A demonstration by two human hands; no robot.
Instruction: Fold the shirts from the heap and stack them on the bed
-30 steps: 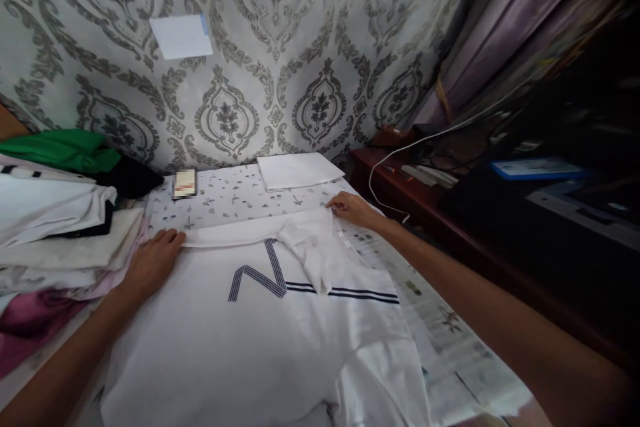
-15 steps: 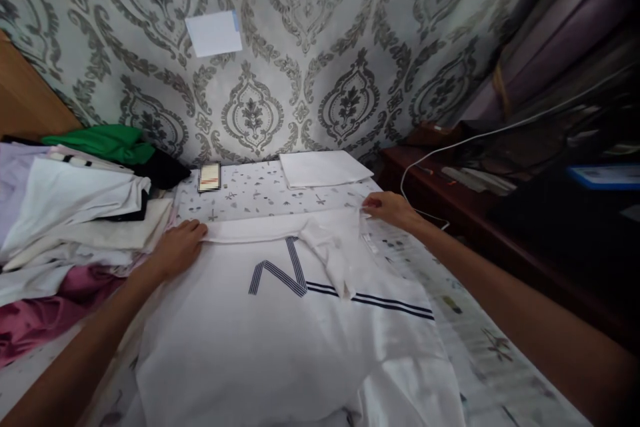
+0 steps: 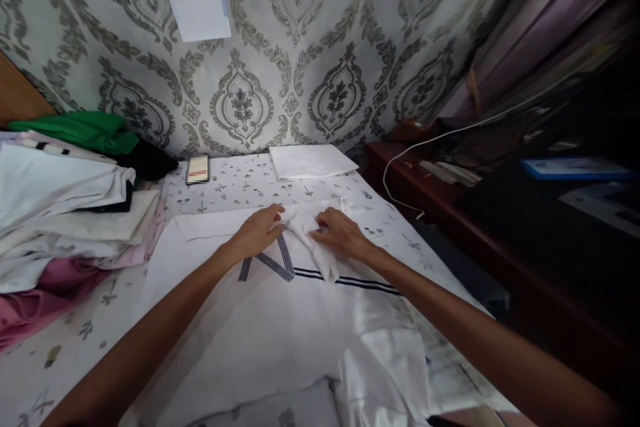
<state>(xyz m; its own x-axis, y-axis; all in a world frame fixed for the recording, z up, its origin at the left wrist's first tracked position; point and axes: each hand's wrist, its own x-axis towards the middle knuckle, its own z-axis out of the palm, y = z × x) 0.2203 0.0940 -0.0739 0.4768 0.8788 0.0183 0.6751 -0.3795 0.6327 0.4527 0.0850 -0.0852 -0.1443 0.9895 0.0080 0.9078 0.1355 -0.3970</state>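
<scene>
A white shirt (image 3: 280, 327) with navy stripes and a striped zigzag lies spread on the patterned bedsheet, its far edge folded over in a band. My left hand (image 3: 257, 230) rests at the middle of that band, thumb and fingers closed on the fabric beside a bunched flap (image 3: 313, 243). Just across the flap, my right hand (image 3: 343, 230) pinches its right side, fingers curled into the cloth. Part of the zigzag is covered by my left hand. The lower right of the shirt is crumpled.
A folded white cloth (image 3: 313, 161) and a small framed card (image 3: 198, 169) lie by the wallpapered wall. Heaped clothes (image 3: 65, 180) occupy the left side. To the right, a dark red table (image 3: 425, 187) holds clutter and a white cable (image 3: 450, 137).
Both hands have left the two ends of the folded band and come together at its middle, around the bunched flap. The view has shifted slightly.
</scene>
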